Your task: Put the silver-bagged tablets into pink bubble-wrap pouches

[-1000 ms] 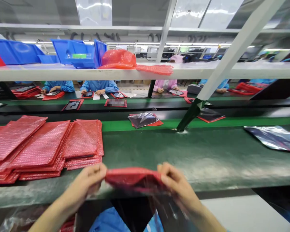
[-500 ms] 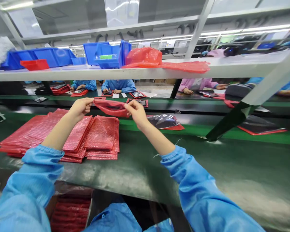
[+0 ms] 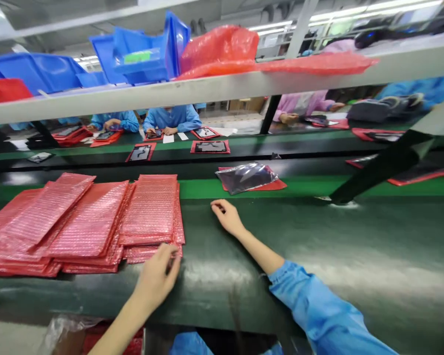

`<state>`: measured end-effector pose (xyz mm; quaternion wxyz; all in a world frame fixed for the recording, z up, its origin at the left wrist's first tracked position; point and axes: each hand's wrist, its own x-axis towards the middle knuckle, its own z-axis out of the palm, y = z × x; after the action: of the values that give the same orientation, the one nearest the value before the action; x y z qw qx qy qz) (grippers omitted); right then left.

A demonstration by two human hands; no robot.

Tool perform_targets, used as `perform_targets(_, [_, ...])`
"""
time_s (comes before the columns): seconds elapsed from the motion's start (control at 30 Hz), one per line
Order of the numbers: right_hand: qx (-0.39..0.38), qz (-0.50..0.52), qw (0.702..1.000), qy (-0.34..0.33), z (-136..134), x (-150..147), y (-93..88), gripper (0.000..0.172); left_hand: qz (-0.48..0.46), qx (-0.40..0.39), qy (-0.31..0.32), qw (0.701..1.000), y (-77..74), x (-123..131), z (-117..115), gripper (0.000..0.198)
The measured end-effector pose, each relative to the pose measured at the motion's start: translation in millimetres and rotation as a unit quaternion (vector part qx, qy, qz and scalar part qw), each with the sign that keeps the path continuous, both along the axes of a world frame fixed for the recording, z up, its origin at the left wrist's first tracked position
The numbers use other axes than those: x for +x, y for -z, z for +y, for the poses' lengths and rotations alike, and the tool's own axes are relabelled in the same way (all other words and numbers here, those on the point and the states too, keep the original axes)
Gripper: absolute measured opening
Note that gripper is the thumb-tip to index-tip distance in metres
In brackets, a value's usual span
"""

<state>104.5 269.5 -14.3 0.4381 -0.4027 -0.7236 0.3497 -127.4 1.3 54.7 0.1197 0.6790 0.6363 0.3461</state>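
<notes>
My left hand (image 3: 158, 276) is loosely curled, thumb and fingers apart, with nothing visible in it. It is at the front right corner of the red bubble bags (image 3: 150, 207), which lie in overlapping stacks; I cannot tell whether it touches them. Over the dark green bench (image 3: 214, 276), my right hand (image 3: 228, 218) reaches forward, fingers half bent with a small gap at the thumb, and seems to hold nothing. Just beyond it a dark flat item in a clear plastic bag (image 3: 246, 178) lies on a red bag.
A white shelf (image 3: 222, 85) crosses above with blue bins (image 3: 140, 56) and red plastic film (image 3: 222, 47). A slanted post (image 3: 377, 167) stands at right. Behind, several red bags with flat parts (image 3: 210, 146) lie along the line, where co-workers sit. Below is a box of red bags (image 3: 92, 340).
Both hands have let go of the red bubble bag they held stretched between them. My left hand has come down and nearer, my right hand lower and rightward. The view has tilted down.
</notes>
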Motion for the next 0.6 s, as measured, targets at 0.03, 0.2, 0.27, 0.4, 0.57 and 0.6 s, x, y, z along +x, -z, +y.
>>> perform_targets(0.03, [0.003,-0.015,0.999,0.049,21,18,0.5,0.029,0.014,-0.011,0.052,0.999,6.5,20,11,0.017])
perform_targets(0.2, [0.007,-0.105,0.955,0.278,107,125,-11.0,0.040,0.071,-0.032,0.114,0.990,37.4,89,106,0.015])
perform_targets(0.27, [-0.009,-0.138,0.929,0.344,129,159,-14.5,0.050,0.129,-0.032,0.063,0.989,44.2,102,152,0.018])
perform_targets(0.4, [-0.049,-0.196,0.892,0.404,165,191,-9.7,0.058,0.179,-0.036,-0.028,0.983,45.3,118,237,0.038])
perform_targets(0.57, [-0.063,-0.247,0.886,0.388,206,203,-1.1,0.052,0.207,-0.043,-0.103,0.972,46.3,140,300,0.053])
perform_targets(0.6, [-0.065,-0.251,0.887,0.382,214,206,-0.6,0.053,0.219,-0.044,-0.108,0.969,47.4,143,306,0.052])
